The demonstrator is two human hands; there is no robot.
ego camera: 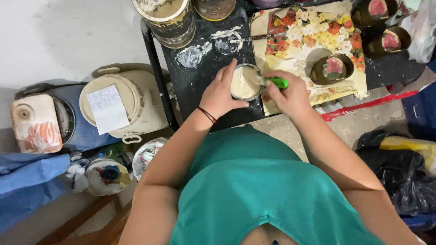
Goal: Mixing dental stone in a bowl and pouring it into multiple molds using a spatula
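Your left hand [220, 94] is curled around the side of a small round tin [245, 83] of off-white paste, fingers closed against its rim and holding it near the front edge of the black table [200, 77]. Your right hand [290, 95] is clenched on a green-handled tool [278, 82] – its working end is down in the paste at the tin's right side, though what kind of tip it has is too small to tell. A dark cord bracelet [207, 115] circles your left wrist.

Just right of the tin lies a floral-printed sheet [313, 34] in red, orange and yellow, and your right hand rests over its lower left corner. Three dark round pieces with pink rose pictures sit at that end – one [333, 68] on the sheet, two [379, 10] [391, 41] further to the right. A paint-crusted bucket [165, 18] stands at the table's far edge, with white smears [190, 55] on the black top between it and the tin.

On the floor to your left stands a cream lidded tub [122, 106] with a paper sheet [108, 109] on its lid.
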